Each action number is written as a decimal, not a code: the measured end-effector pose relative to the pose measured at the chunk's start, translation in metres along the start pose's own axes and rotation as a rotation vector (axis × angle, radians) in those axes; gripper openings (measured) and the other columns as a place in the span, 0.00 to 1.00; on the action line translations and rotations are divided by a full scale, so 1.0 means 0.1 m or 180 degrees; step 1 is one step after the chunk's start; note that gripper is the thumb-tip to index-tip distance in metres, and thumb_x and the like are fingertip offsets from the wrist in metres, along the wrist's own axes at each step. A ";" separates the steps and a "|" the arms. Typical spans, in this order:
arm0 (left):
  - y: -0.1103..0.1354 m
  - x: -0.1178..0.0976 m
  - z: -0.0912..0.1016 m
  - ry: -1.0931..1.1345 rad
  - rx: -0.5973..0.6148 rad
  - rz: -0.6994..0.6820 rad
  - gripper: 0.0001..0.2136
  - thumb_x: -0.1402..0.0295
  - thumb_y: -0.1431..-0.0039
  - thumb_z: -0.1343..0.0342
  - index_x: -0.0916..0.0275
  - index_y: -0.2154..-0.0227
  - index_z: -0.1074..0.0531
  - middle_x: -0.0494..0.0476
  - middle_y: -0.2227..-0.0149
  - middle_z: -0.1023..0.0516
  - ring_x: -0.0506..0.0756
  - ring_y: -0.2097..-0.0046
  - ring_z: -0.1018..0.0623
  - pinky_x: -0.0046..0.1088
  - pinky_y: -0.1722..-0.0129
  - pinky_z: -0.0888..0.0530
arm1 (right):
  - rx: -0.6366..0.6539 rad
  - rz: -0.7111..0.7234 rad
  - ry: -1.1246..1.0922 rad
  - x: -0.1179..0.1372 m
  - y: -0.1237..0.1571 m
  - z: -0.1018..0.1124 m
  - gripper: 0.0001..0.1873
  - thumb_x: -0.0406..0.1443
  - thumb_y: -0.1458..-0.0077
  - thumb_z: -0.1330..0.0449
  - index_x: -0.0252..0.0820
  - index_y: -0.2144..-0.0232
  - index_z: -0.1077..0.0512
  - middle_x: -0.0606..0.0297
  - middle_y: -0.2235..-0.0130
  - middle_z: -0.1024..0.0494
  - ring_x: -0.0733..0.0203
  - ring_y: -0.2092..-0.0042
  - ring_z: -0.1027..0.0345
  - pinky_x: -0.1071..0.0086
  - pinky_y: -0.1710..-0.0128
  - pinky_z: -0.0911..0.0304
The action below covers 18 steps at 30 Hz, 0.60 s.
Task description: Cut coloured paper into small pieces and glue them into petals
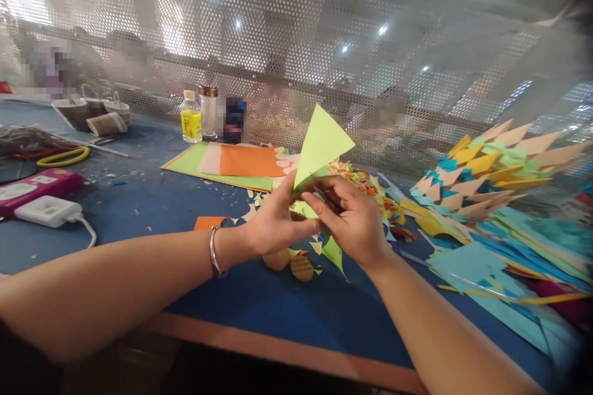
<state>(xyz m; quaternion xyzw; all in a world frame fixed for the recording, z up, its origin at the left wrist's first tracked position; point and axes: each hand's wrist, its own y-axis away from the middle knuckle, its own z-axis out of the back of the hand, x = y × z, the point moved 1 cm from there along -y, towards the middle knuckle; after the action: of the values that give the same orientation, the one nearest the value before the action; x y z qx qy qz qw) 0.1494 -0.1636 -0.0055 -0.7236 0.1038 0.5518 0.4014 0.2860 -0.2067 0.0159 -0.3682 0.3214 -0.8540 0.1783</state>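
Observation:
Both hands meet above the blue table (139, 197) and pinch a light green paper piece (322, 142) whose triangular tip points upward. My left hand (273, 222), with a silver bangle on the wrist, grips the paper's lower left edge. My right hand (349, 216) has its fingers curled over the paper's lower part; another green point hangs below it. Small paper scraps and two round corrugated pieces (301, 267) lie under the hands.
Stacked coloured paper triangles (491, 166) and blue-green sheets (509, 253) fill the right. Green and orange sheets (241, 160), bottles (191, 117), yellow-handled scissors (62, 156), a pink box (39, 185) and a white power strip (46, 210) lie left. A perforated metal screen stands behind.

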 end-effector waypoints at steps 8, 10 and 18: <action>-0.34 0.12 0.52 -0.0598 -0.1536 -0.0137 0.12 0.74 0.50 0.44 0.62 0.61 0.32 0.57 0.61 0.23 0.54 0.58 0.24 0.32 0.58 0.24 | -0.0401 -0.0071 0.0183 0.04 -0.01 0.07 0.11 0.43 0.40 0.43 0.44 0.61 0.27 0.65 0.69 0.22 0.67 0.77 0.36 0.69 0.74 0.36; -0.43 0.13 0.72 -0.0527 -0.2050 -0.0127 0.17 0.76 0.50 0.45 0.61 0.56 0.33 0.59 0.56 0.23 0.55 0.54 0.24 0.32 0.57 0.24 | -0.0620 -0.0056 0.0273 -0.01 -0.03 0.11 0.11 0.43 0.40 0.43 0.43 0.64 0.27 0.63 0.69 0.22 0.67 0.76 0.35 0.69 0.75 0.38; -0.49 0.27 1.13 -0.0257 -0.2852 0.0382 0.26 0.79 0.52 0.47 0.55 0.49 0.40 0.58 0.54 0.26 0.55 0.54 0.23 0.30 0.60 0.23 | 0.0012 -0.0078 0.0677 -0.24 -0.08 0.19 0.10 0.41 0.42 0.42 0.41 0.67 0.27 0.63 0.70 0.23 0.61 0.70 0.29 0.68 0.69 0.35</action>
<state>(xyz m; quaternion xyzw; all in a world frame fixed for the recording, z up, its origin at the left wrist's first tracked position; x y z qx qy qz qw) 0.1073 -0.0445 -0.0143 -0.7965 -0.1193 0.5924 0.0197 0.3160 -0.1956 0.0191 -0.2790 0.3324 -0.8910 0.1334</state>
